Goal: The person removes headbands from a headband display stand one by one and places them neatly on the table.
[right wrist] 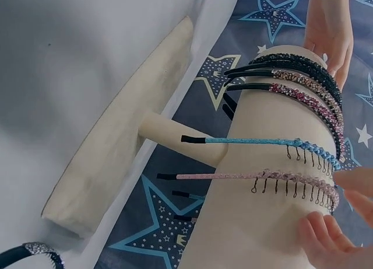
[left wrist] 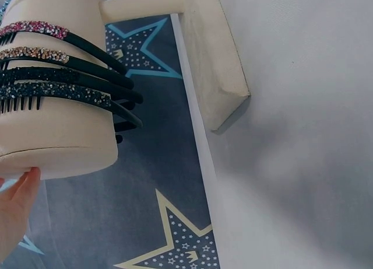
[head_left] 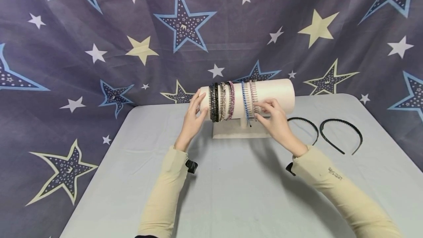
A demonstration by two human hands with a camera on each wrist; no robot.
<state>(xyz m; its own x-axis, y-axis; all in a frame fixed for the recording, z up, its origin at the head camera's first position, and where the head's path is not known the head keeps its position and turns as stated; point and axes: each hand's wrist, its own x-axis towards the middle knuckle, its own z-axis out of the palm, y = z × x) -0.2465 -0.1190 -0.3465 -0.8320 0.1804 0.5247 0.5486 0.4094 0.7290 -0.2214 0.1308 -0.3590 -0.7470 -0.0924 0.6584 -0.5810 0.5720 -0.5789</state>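
Observation:
A cream padded roll [head_left: 277, 93] lies level on a post above a flat base [head_left: 228, 132]. My left hand [head_left: 191, 118] touches its left end, fingertips against the end face in the left wrist view. Near that end are dark glittery headbands [head_left: 214, 102], then a gold one [head_left: 223, 102] and a magenta one [head_left: 231, 100]. Farther right sit a blue headband [head_left: 245, 94] and a pink headband [right wrist: 233, 177], both with comb teeth. My right hand [head_left: 275, 122] holds the pink headband at its front, with fingers to either side of the band.
Two black headbands lie on the pale-covered table [head_left: 132, 179] right of the stand. The nearer one [head_left: 302, 119] is partly hidden by my right hand; the other [head_left: 342, 120] shows whole. A dark starred cloth [head_left: 238, 25] hangs behind the table.

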